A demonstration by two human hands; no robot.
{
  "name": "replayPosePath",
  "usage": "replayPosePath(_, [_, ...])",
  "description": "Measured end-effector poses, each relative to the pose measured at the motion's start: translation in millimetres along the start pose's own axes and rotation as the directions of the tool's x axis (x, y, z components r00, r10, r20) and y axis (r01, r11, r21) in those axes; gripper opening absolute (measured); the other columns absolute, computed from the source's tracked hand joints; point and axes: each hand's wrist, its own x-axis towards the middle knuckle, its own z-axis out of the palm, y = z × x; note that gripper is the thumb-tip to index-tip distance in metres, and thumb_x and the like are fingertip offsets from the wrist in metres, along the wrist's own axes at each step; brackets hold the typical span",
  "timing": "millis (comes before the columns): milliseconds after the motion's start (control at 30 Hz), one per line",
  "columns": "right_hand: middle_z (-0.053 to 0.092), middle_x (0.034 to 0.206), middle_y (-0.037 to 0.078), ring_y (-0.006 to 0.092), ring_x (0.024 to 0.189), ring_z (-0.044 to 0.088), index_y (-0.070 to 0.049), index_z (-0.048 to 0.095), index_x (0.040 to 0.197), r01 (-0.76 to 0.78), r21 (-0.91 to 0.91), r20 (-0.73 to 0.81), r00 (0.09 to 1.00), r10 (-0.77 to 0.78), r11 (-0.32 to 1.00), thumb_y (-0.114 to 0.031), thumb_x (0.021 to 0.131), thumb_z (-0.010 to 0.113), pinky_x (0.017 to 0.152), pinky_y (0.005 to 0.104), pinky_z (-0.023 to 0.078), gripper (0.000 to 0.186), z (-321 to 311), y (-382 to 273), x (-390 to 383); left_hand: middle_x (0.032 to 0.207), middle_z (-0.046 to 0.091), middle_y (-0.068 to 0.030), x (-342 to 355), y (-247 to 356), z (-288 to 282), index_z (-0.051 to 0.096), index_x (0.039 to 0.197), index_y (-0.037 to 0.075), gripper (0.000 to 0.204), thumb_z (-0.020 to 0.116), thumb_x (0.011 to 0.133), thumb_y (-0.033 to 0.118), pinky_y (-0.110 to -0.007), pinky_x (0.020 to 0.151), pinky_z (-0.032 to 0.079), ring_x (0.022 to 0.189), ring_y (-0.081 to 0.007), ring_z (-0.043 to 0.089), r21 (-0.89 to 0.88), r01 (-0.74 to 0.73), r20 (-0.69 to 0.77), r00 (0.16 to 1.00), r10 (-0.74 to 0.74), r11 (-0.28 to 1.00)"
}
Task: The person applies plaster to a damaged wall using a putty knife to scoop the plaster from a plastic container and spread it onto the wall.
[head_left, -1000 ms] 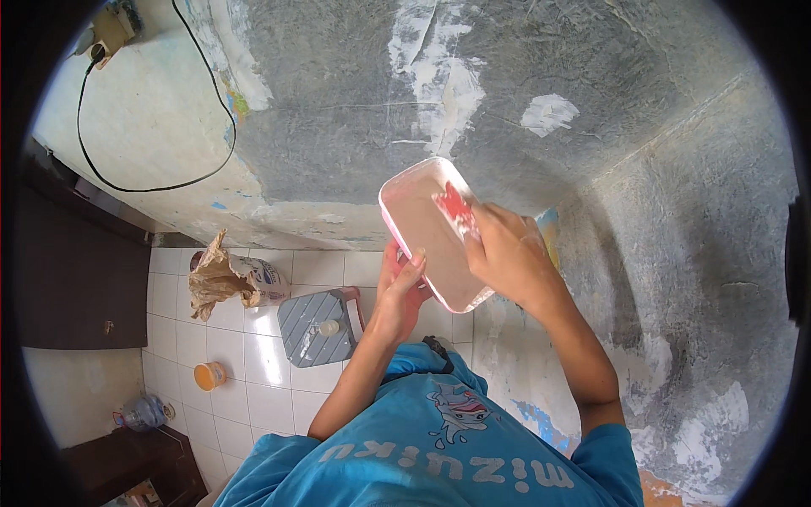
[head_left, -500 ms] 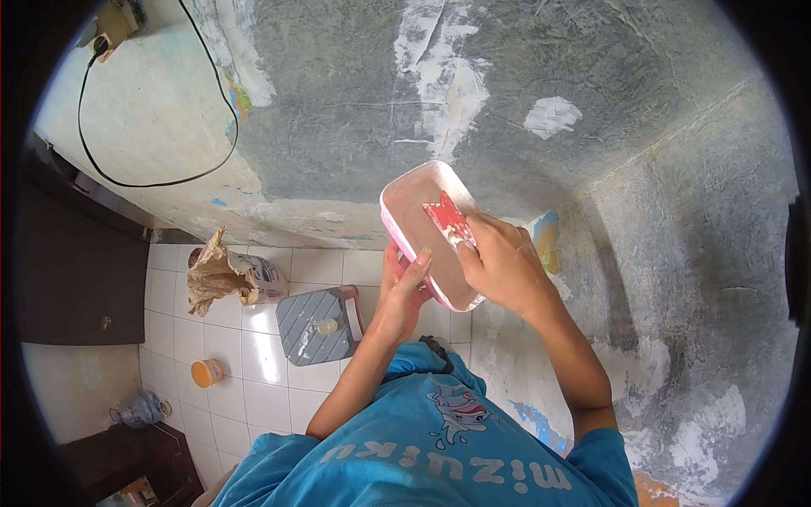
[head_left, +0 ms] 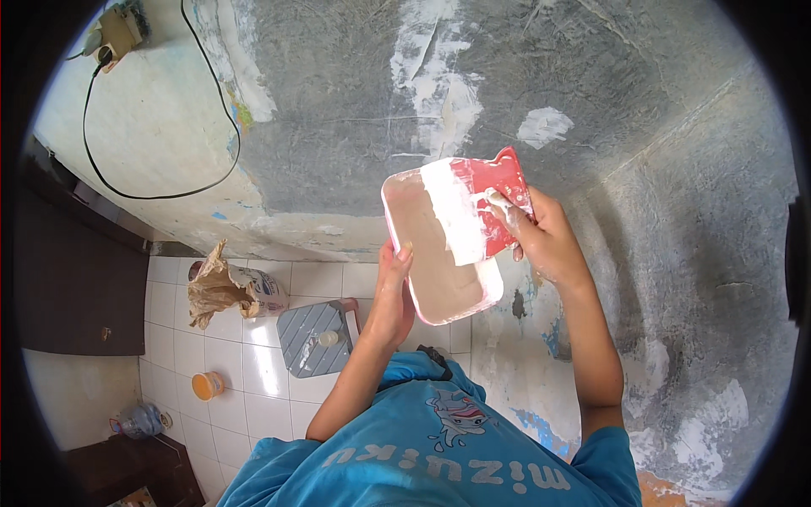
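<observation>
My left hand grips the left side of a pink rectangular tub, thumb over its rim. Inside, a greyish-beige paste is spread over the bottom. My right hand is closed on a wide red putty scraper, with the thumb on its face. A thick layer of white putty coats the scraper's left part. The scraper lies over the tub's right side, hiding part of that rim; whether it touches the rim I cannot tell. White smears mark my right thumb.
A grey wall with white patches rises in front, meeting another wall at right. On the tiled floor at left stand a grey step stool, a torn paper bag and an orange-filled tub. A black cable hangs from a socket.
My right hand has moved right and turned the scraper, lifting it out of the tub's middle. Its putty-covered face now shows. The tub has turned slightly in my left hand.
</observation>
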Motion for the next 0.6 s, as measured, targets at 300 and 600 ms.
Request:
replayPosePath(300, [0.074,0.107,0.007,0.0169,0.088,0.065,-0.008,0.074,0.117,0.572,-0.340,0.191,0.819,-0.540,0.746,0.007,0.083,0.068,0.079,0.0302,0.051,0.037,-43,21,-5,0.150,0.048,-0.0149,5,39,1,0.035,0.154,0.006,0.072,0.051,0.102,0.053,-0.046,0.112,0.044,0.138,-0.0288,0.049,-0.049,0.305,0.210,0.934,-0.289,0.951])
replayPosePath(600, [0.073,0.113,-0.001,0.0234,0.102,0.066,-0.024,0.081,0.106,0.822,-0.525,0.578,0.535,-0.616,0.222,-0.006,0.069,0.082,0.088,0.0341,0.056,0.040,-58,26,-33,0.145,0.054,-0.0114,10,59,0,0.041,0.153,0.007,0.064,0.050,0.103,0.046,-0.038,0.105,0.051,0.129,-0.0228,0.058,0.191,0.388,0.282,0.858,-0.429,0.902])
